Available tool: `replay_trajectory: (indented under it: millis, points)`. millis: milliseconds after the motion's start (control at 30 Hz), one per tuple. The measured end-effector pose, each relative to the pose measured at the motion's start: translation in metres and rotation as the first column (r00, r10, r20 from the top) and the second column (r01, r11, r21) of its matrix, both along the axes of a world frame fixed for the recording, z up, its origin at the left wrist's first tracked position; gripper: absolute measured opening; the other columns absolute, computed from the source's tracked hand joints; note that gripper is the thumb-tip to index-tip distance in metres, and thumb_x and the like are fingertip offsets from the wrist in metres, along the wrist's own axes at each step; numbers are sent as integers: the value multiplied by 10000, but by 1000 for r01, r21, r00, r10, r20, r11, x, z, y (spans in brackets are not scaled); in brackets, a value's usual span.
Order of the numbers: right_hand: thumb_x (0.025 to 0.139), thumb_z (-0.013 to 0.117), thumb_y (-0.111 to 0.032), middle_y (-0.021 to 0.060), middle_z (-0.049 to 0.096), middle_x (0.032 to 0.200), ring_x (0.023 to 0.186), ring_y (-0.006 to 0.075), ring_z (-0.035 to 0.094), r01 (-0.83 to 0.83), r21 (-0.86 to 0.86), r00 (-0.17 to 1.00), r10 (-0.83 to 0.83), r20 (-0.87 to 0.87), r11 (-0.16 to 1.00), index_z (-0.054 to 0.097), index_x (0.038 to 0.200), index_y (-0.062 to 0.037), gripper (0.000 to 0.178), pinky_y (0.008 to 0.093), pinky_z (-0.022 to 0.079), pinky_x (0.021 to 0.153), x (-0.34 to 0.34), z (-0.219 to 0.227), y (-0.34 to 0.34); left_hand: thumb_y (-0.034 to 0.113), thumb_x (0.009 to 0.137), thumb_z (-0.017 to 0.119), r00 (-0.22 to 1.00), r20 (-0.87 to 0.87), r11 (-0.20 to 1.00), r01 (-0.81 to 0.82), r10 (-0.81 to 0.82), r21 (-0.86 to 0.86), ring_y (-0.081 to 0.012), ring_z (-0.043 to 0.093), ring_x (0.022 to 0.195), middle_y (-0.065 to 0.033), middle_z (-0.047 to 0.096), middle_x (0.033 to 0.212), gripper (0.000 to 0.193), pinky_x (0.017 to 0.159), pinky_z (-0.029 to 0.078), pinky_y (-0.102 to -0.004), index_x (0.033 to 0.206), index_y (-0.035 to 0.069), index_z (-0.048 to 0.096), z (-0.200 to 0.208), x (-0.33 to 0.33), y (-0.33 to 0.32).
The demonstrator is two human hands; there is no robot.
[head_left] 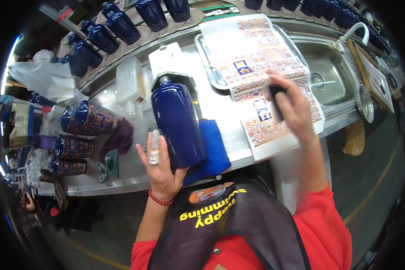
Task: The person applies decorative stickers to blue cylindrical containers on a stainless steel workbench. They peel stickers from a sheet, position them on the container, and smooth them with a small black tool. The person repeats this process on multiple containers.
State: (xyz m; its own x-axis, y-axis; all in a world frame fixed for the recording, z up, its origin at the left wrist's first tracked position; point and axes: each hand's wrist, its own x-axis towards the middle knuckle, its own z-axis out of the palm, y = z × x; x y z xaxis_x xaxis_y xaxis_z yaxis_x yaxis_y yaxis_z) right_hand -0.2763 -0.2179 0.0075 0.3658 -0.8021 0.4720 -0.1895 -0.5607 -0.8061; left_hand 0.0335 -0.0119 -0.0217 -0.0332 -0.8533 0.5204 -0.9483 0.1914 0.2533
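Note:
A glossy dark blue bottle (177, 121) with a narrow neck leans on a dark rest, its base towards me. My left hand (163, 173) holds its lower left side, the thumb near the base and a white wrap around one finger. A blue cloth (213, 150) lies beside and partly under the bottle. To the right, my right hand (293, 108) grips a small black flat piece (275, 101), slightly smeared by motion, above the printed floral sheets (265, 128). Colourful patterns and small blue-and-gold panels cover these sheets. They lie on a metal tray (201, 45).
A steel sink (333, 74) with a white tap (357, 28) stands at the right. Several blue bottles (121, 27) line the back. Patterned vessels (92, 118), a purple cloth (118, 139) and a clear plastic box (128, 78) are at the left.

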Motion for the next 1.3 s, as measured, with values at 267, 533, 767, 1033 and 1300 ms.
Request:
replay_trajectory:
  millis: [267, 533, 767, 1033, 1300]
  points:
    - [914, 588, -29, 151, 598, 1398, 1268, 366, 575, 143, -372, 791, -332, -514, 917, 675, 1270, -85, 371, 421, 459, 1096, -36, -27, -254, 491, 965, 634, 996, -90, 1000, -19, 19, 9, -536, 433, 1379, -380, 469, 1440, 834, 1169, 232, -670, 1473, -127, 395, -11, 0, 3]
    - [842, 797, -338, 162, 477, 1466, 1312, 402, 478, 229, -357, 308, -416, -856, 906, 583, 1411, -218, 619, 499, 459, 1062, 23, -53, -402, 528, 990, 581, 990, -142, 1000, -8, 9, 8, -605, 476, 1267, -409, 453, 1434, 832, 1070, 372, -659, 1491, -106, 384, -24, 4, 8]
    - [828, 802, -316, 123, 608, 1055, 1028, 371, 568, 83, -435, 592, -396, -702, 897, 722, 919, -111, 239, 478, 487, 882, 5, -63, -433, 501, 996, 578, 989, -145, 999, 18, -11, 50, -590, 487, 1259, -416, 425, 1450, 830, 1046, 386, -655, 1533, -76, 317, -32, 10, 16]
    - [886, 723, -360, -7, 631, 1087, 1149, 263, 586, 100, -834, 346, -805, -482, 542, 756, 973, -183, 200, 456, 557, 809, 4, -42, -386, 512, 1006, 571, 993, -110, 998, -34, 39, 47, -528, 538, 1262, -377, 493, 1422, 862, 1080, 410, -557, 1506, -141, 315, -29, 6, 15]
    - [922, 678, -404, 98, 685, 1031, 1046, 337, 619, 435, -709, 465, -813, -351, 555, 772, 975, -151, 274, 492, 524, 852, -60, -28, -391, 516, 1001, 582, 980, -196, 999, -14, 20, 31, -554, 480, 1319, -392, 432, 1477, 856, 1109, 374, -567, 1535, -98, 316, -26, 3, 10]
